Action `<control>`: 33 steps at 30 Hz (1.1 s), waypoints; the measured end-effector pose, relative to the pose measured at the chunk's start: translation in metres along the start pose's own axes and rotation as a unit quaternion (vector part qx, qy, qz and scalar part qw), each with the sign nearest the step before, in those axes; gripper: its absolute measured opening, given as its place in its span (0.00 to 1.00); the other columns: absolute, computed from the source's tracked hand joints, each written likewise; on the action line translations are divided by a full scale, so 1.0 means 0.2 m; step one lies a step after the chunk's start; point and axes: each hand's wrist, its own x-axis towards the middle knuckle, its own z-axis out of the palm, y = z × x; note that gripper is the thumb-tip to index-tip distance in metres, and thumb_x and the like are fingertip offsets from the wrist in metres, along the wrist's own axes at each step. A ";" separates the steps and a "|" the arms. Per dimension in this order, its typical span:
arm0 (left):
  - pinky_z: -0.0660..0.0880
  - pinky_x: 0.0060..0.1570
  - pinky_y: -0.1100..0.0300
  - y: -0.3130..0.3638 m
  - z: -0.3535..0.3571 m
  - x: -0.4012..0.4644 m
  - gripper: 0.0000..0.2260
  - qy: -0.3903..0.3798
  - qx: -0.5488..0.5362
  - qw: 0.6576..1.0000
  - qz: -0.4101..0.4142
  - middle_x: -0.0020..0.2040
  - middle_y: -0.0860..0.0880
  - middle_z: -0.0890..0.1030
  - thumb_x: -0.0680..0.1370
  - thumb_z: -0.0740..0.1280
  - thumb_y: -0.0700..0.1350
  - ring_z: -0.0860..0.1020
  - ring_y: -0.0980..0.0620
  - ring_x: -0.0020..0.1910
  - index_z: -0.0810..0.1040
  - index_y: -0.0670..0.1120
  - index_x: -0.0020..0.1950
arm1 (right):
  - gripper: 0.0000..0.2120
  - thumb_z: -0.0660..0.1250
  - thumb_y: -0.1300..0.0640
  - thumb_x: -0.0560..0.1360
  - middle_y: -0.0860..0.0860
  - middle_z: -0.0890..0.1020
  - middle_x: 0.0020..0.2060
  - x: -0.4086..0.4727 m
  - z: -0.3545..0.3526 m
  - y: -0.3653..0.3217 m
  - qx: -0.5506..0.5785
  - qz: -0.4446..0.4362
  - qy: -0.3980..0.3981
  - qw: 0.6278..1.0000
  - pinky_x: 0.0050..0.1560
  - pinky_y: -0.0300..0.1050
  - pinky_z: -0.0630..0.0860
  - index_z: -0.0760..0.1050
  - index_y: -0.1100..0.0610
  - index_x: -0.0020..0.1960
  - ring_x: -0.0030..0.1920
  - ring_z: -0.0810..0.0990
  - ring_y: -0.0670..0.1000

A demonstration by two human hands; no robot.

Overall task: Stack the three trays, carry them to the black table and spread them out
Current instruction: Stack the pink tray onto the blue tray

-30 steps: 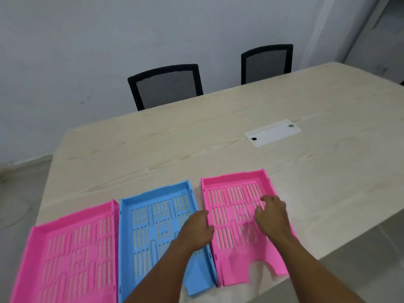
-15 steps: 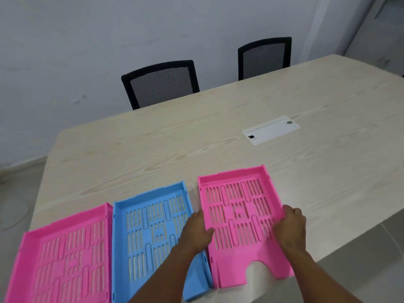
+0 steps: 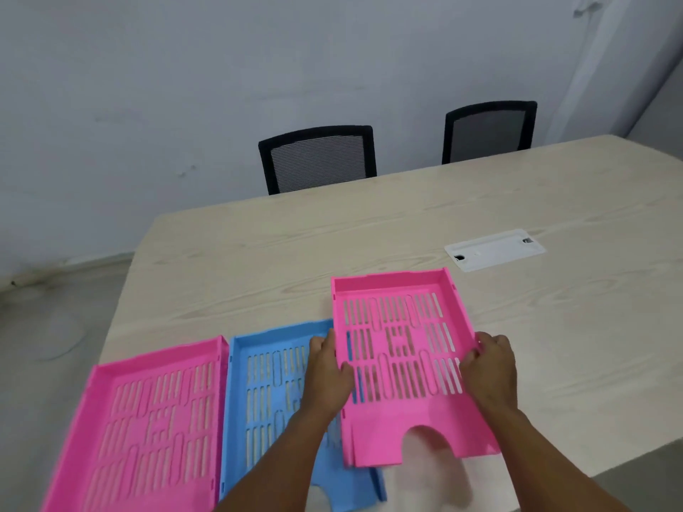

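Three slotted plastic trays are at the near edge of a pale wooden table [image 3: 369, 230]. A pink tray [image 3: 144, 426] lies flat at the left, and a blue tray [image 3: 269, 367] lies beside it in the middle. The right pink tray [image 3: 401, 349] is raised off the table and overlaps the blue tray's right edge. My left hand [image 3: 327, 375] grips its left rim. Its right rim is gripped by my right hand [image 3: 491, 364].
A white cable cover plate [image 3: 495, 249] is set into the table to the right of the held tray. Two black mesh chairs [image 3: 318, 158] [image 3: 489, 131] stand at the far side against a grey wall. Floor shows at left and lower right.
Both hands closed on the right pink tray's side rims and lifted it off the table, shifting it left over the blue tray's edge. The camera view also shifted.
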 end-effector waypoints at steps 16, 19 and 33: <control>0.73 0.33 0.76 -0.56 -0.64 -0.29 0.29 0.175 0.003 0.977 -0.119 0.50 0.47 0.71 0.72 0.63 0.28 0.74 0.60 0.39 0.71 0.43 0.72 | 0.09 0.62 0.66 0.74 0.54 0.74 0.45 -0.51 0.49 -0.50 0.074 -0.109 -0.125 0.983 0.48 0.51 0.76 0.77 0.63 0.53 0.42 0.75 0.55; 0.75 0.32 0.75 -0.60 -0.64 -0.34 0.31 0.163 -0.013 0.978 -0.129 0.51 0.48 0.70 0.73 0.62 0.28 0.75 0.58 0.41 0.67 0.45 0.75 | 0.09 0.62 0.65 0.74 0.55 0.75 0.45 -0.54 0.51 -0.50 0.073 -0.109 -0.131 0.983 0.48 0.52 0.76 0.77 0.63 0.52 0.44 0.77 0.58; 0.74 0.35 0.75 -0.64 -0.55 -0.34 0.31 0.099 -0.001 0.986 -0.133 0.56 0.49 0.68 0.78 0.60 0.30 0.74 0.59 0.45 0.58 0.45 0.79 | 0.09 0.62 0.65 0.77 0.53 0.74 0.46 -0.55 0.46 -0.40 0.069 -0.087 -0.124 0.986 0.46 0.48 0.78 0.76 0.62 0.56 0.43 0.76 0.52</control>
